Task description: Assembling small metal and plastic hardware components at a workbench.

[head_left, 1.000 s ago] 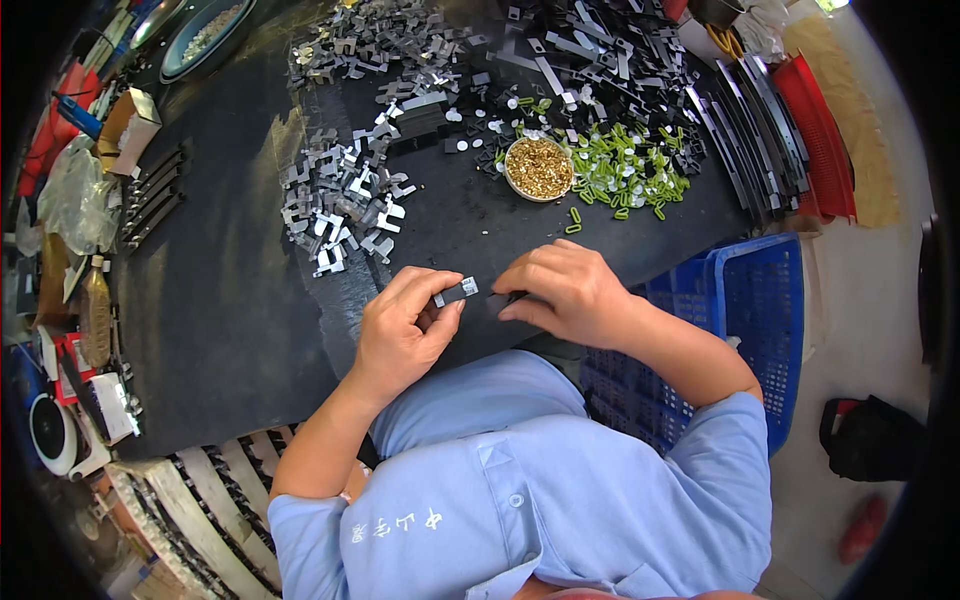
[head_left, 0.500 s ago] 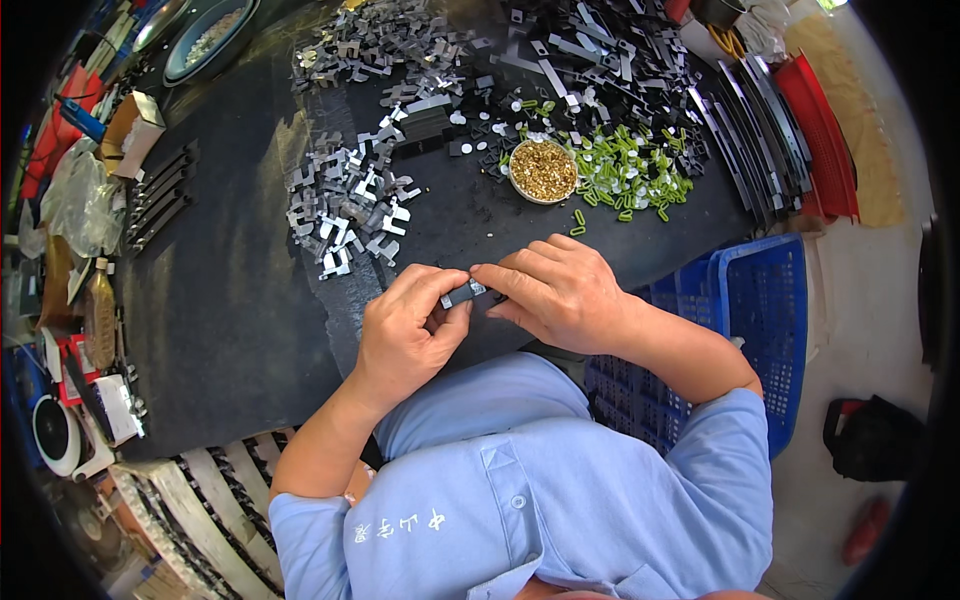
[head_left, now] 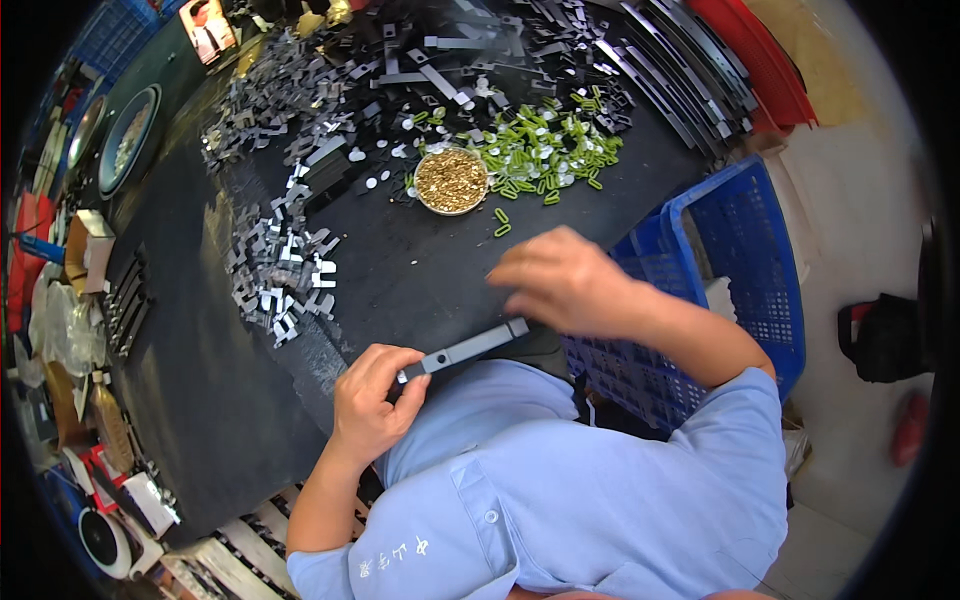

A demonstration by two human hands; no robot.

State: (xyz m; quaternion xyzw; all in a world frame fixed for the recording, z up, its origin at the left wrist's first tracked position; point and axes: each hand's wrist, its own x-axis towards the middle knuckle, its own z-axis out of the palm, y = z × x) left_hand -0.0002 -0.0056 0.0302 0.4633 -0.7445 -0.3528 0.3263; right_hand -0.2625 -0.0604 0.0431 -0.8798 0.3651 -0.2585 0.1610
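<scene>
My left hand [head_left: 380,398] is closed, pinching one end of a long grey metal bar [head_left: 472,347] between thumb and fingers. The bar has a dark round hole near the held end and slants up to the right over the table's near edge. Just above its far end, apart from it, is my right hand [head_left: 560,280]. Its fingers stretch to the left, a little blurred, with nothing visible in them. Beyond both hands stands a round bowl [head_left: 451,181] of small gold-coloured parts. Green oval loops [head_left: 545,150] lie beside it, mixed with small clear pieces.
Bent metal brackets [head_left: 282,260] are heaped left of the bowl, with dark flat strips [head_left: 440,82] behind. Long dark bars [head_left: 680,75] lean at the right by a red basket [head_left: 765,60]. A blue crate [head_left: 745,230] stands beside my right arm. A lit phone [head_left: 207,30] is far left.
My right hand has come off the grey bar and moved away from my left hand. The bar now shows lengthwise, still in my left hand. The view has swung to the right.
</scene>
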